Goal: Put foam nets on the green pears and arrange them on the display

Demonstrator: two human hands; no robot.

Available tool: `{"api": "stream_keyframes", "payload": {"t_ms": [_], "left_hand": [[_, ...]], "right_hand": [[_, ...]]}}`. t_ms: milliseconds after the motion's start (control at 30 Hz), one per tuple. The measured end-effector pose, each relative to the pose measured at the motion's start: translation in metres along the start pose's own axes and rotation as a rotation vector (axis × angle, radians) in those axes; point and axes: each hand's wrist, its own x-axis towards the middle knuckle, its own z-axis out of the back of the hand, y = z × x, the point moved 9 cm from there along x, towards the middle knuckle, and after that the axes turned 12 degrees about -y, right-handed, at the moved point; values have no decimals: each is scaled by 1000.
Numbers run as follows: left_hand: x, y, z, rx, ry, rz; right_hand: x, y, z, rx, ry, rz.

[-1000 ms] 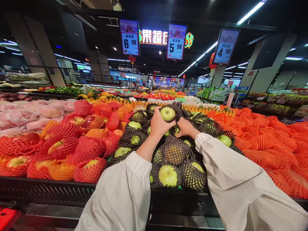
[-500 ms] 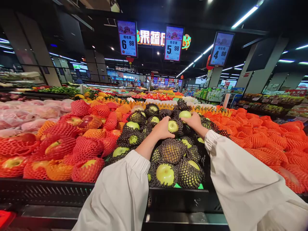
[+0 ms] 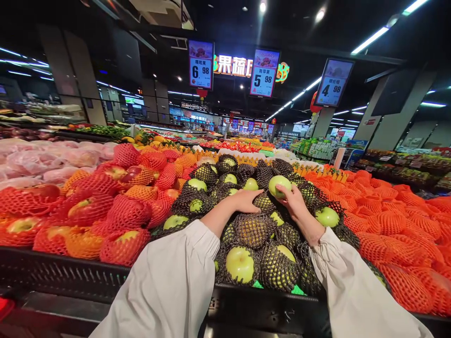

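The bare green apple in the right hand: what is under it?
Under the bare green apple, held by the right hand, lie more green apples in black foam nets. The left hand rests on them. Deeper layers are covered.

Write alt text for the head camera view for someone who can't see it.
A person in white sleeves reaches into a supermarket bin of green apples in black foam nets; the right hand holds a bare green apple, the left hand rests on a netted apple. Red-netted apples lie left, price signs hang overhead.
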Motion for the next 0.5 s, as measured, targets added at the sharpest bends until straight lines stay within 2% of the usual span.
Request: {"api": "stream_keyframes", "payload": {"t_ms": [100, 200, 300, 400, 500], "left_hand": [[-1, -11, 17, -183, -137, -46], [-2, -14, 30, -378, -254, -17], [-5, -12, 27, -516, -242, 44], [-7, -15, 23, -463, -210, 44], [-10, -20, 35, -329, -287, 17]], "right_hand": [[-6, -1, -3, -16, 43, 71], [-15, 13, -13, -61, 160, 253], [-26, 25, -23, -74, 296, 395], [-37, 29, -32, -95, 432, 449], [-41, 24, -37, -166, 496, 463]]}}
